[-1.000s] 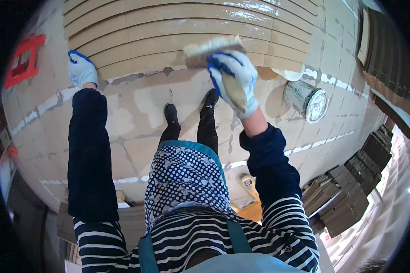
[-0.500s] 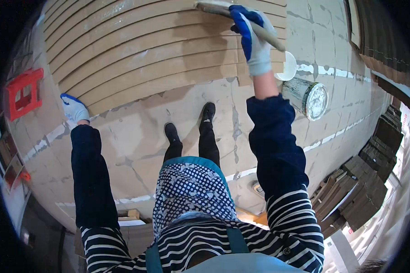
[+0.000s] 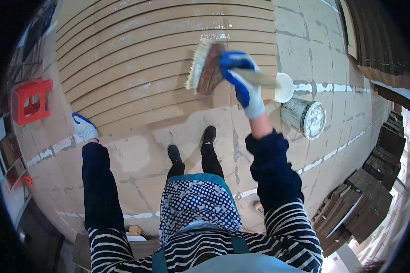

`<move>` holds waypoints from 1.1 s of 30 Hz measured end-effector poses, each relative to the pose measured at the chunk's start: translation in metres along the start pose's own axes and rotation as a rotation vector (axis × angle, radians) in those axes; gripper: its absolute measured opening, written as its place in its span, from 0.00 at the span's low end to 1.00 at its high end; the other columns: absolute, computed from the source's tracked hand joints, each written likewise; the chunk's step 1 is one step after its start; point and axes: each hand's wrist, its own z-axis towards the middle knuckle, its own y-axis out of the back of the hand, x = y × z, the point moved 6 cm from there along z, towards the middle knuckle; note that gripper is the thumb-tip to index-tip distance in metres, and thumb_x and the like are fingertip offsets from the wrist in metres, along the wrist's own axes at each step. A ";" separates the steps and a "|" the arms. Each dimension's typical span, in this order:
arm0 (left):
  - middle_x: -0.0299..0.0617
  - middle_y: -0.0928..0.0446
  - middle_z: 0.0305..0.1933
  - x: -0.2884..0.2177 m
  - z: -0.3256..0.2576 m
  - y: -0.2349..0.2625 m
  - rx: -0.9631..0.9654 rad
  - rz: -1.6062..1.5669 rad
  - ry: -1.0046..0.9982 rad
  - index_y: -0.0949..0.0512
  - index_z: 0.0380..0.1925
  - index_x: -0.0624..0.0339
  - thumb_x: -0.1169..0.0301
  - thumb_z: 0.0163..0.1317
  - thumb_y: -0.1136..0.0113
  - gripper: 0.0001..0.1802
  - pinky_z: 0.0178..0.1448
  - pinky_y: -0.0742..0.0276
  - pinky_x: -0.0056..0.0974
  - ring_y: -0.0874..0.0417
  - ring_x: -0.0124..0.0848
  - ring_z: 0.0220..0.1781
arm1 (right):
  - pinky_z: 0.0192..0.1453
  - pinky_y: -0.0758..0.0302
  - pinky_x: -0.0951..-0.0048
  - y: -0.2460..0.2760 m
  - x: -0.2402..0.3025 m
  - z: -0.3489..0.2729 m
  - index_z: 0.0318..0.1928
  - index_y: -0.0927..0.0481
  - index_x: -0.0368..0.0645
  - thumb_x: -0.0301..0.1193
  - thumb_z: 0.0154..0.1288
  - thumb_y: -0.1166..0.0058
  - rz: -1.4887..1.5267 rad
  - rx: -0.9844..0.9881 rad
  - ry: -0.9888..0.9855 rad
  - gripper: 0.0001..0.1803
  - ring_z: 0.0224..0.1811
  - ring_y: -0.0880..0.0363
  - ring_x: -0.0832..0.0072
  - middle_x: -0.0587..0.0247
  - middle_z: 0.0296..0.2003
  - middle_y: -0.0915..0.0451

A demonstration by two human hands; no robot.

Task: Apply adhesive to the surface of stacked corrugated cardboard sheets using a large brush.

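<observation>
My right hand (image 3: 246,84), in a blue-and-white glove, is closed round the pale handle of a wide brush (image 3: 209,70). The brush's whitish bristles point left over the near right part of brown cardboard sheets (image 3: 137,82). These lie on the floor, overlapping in long steps, with wet, glossy streaks on several strips. At their near left corner rests my left hand (image 3: 84,127), gloved the same way, its fingers stretched along the edge and holding nothing I can see. Right of the sheets are a white bowl (image 3: 284,87) and a smeared bucket (image 3: 305,117) with whitish contents.
A red plastic stool (image 3: 31,101) stands left of the sheets. Stacks of brown cardboard (image 3: 362,204) line the right side, with more dark brown sheets (image 3: 387,41) at the far right. My feet are on the taped, smudged floor (image 3: 146,159) before the sheets.
My right hand has brought the brush nearer to me and turned it, so its bristles now show. My left hand stays at the corner. The whole view has shifted slightly.
</observation>
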 end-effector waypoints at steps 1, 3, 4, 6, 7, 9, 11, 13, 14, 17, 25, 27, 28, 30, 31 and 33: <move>0.57 0.25 0.42 0.001 -0.001 -0.001 0.018 0.005 0.050 0.26 0.42 0.67 0.55 0.65 0.61 0.25 0.47 0.32 0.41 0.25 0.48 0.43 | 0.42 0.30 0.80 0.001 -0.002 0.019 0.38 0.25 0.37 0.19 0.51 0.47 0.017 -0.013 0.013 0.11 0.40 0.28 0.77 0.60 0.41 0.27; 0.58 0.26 0.43 0.001 0.001 -0.002 0.092 0.023 0.171 0.27 0.42 0.68 0.56 0.66 0.65 0.25 0.47 0.32 0.42 0.26 0.49 0.45 | 0.47 0.31 0.81 0.010 -0.009 0.040 0.43 0.27 0.37 0.20 0.51 0.46 -0.012 -0.018 0.022 0.16 0.43 0.29 0.77 0.59 0.40 0.27; 0.59 0.26 0.44 0.005 0.002 -0.003 0.142 0.008 0.277 0.27 0.42 0.69 0.57 0.66 0.66 0.25 0.48 0.32 0.43 0.26 0.49 0.46 | 0.46 0.31 0.80 0.023 -0.018 0.040 0.45 0.28 0.36 0.22 0.51 0.45 0.007 -0.109 -0.029 0.18 0.43 0.29 0.77 0.59 0.40 0.27; 0.59 0.26 0.43 0.002 0.004 -0.002 0.191 0.062 0.299 0.27 0.42 0.69 0.56 0.66 0.66 0.26 0.47 0.32 0.43 0.26 0.49 0.46 | 0.43 0.30 0.79 0.075 -0.031 0.019 0.48 0.29 0.35 0.28 0.52 0.42 -0.429 -0.397 -0.136 0.22 0.41 0.28 0.76 0.58 0.38 0.26; 0.59 0.25 0.42 0.006 0.003 -0.003 0.259 0.093 0.367 0.27 0.42 0.69 0.55 0.66 0.65 0.26 0.47 0.32 0.43 0.26 0.49 0.45 | 0.43 0.30 0.74 0.097 -0.028 0.000 0.49 0.30 0.35 0.34 0.52 0.43 -0.770 -0.516 -0.066 0.25 0.40 0.27 0.71 0.55 0.40 0.27; 0.59 0.25 0.42 0.015 -0.002 -0.003 0.317 0.130 0.435 0.27 0.42 0.69 0.54 0.66 0.65 0.27 0.46 0.32 0.43 0.25 0.49 0.45 | 0.43 0.30 0.59 0.134 -0.024 -0.041 0.50 0.31 0.33 0.48 0.52 0.45 -1.343 -0.780 0.082 0.33 0.39 0.25 0.57 0.46 0.47 0.30; 0.59 0.25 0.40 0.021 -0.007 -0.003 0.300 0.130 0.360 0.27 0.42 0.70 0.54 0.66 0.65 0.28 0.45 0.32 0.43 0.25 0.50 0.44 | 0.43 0.31 0.56 0.177 -0.059 -0.066 0.44 0.27 0.33 0.52 0.57 0.54 -1.394 -0.754 -0.362 0.31 0.37 0.24 0.54 0.43 0.43 0.27; 0.59 0.24 0.39 0.036 -0.017 -0.004 0.281 0.132 0.321 0.27 0.42 0.70 0.53 0.66 0.65 0.28 0.45 0.32 0.43 0.25 0.50 0.43 | 0.43 0.32 0.54 0.192 -0.073 -0.075 0.38 0.24 0.34 0.54 0.60 0.63 -1.509 -0.600 -0.390 0.32 0.34 0.24 0.52 0.42 0.38 0.25; 0.59 0.24 0.38 0.045 -0.024 -0.004 0.272 -0.001 0.338 0.27 0.41 0.69 0.52 0.65 0.64 0.29 0.45 0.32 0.44 0.25 0.50 0.42 | 0.43 0.31 0.54 0.192 -0.079 -0.073 0.34 0.23 0.34 0.55 0.61 0.67 -1.588 -0.453 -0.396 0.34 0.33 0.24 0.52 0.41 0.34 0.24; 0.58 0.25 0.37 0.071 -0.032 0.013 0.226 -0.243 0.362 0.26 0.39 0.68 0.49 0.63 0.63 0.29 0.44 0.32 0.45 0.25 0.51 0.40 | 0.42 0.31 0.54 0.186 -0.077 -0.063 0.27 0.21 0.36 0.55 0.63 0.75 -1.681 -0.247 -0.406 0.37 0.30 0.23 0.51 0.41 0.27 0.23; 0.57 0.26 0.39 0.041 -0.013 0.026 0.790 0.530 -0.155 0.31 0.52 0.58 0.58 0.65 0.63 0.21 0.41 0.29 0.49 0.24 0.52 0.36 | 0.38 0.30 0.55 0.174 -0.056 -0.056 0.32 0.22 0.40 0.49 0.65 0.68 -1.736 -0.106 -0.632 0.27 0.31 0.24 0.51 0.46 0.31 0.22; 0.58 0.26 0.37 0.030 -0.006 0.028 0.856 0.593 -0.289 0.34 0.54 0.55 0.61 0.65 0.62 0.20 0.37 0.29 0.50 0.24 0.50 0.33 | 0.37 0.30 0.56 0.170 -0.048 -0.053 0.32 0.21 0.40 0.49 0.65 0.68 -1.767 -0.076 -0.491 0.27 0.31 0.23 0.53 0.46 0.30 0.22; 0.58 0.26 0.37 0.029 -0.006 0.032 0.941 0.650 -0.332 0.35 0.56 0.53 0.62 0.65 0.62 0.20 0.35 0.28 0.50 0.24 0.50 0.32 | 0.37 0.29 0.57 0.167 -0.042 -0.051 0.31 0.21 0.39 0.49 0.65 0.68 -1.826 -0.036 -0.381 0.27 0.32 0.23 0.55 0.47 0.29 0.21; 0.54 0.24 0.37 0.031 0.009 0.045 0.957 0.426 -0.109 0.32 0.50 0.58 0.57 0.64 0.60 0.21 0.38 0.27 0.46 0.23 0.46 0.36 | 0.36 0.29 0.58 0.167 -0.030 -0.052 0.31 0.21 0.39 0.48 0.65 0.67 -1.879 0.035 -0.285 0.27 0.32 0.22 0.56 0.47 0.29 0.21; 0.51 0.24 0.39 0.034 0.011 0.054 0.988 0.208 0.071 0.31 0.48 0.60 0.54 0.63 0.59 0.23 0.41 0.26 0.44 0.22 0.44 0.39 | 0.30 0.29 0.59 0.187 -0.029 -0.060 0.32 0.21 0.38 0.45 0.65 0.64 -1.494 -0.180 -0.561 0.24 0.27 0.22 0.61 0.52 0.25 0.22; 0.45 0.25 0.43 0.037 0.014 0.068 0.869 -0.504 0.575 0.31 0.50 0.60 0.51 0.62 0.56 0.26 0.44 0.24 0.40 0.22 0.41 0.44 | 0.25 0.30 0.59 0.207 -0.031 -0.076 0.33 0.21 0.38 0.42 0.65 0.61 -1.091 -0.392 -0.813 0.21 0.23 0.23 0.66 0.58 0.20 0.22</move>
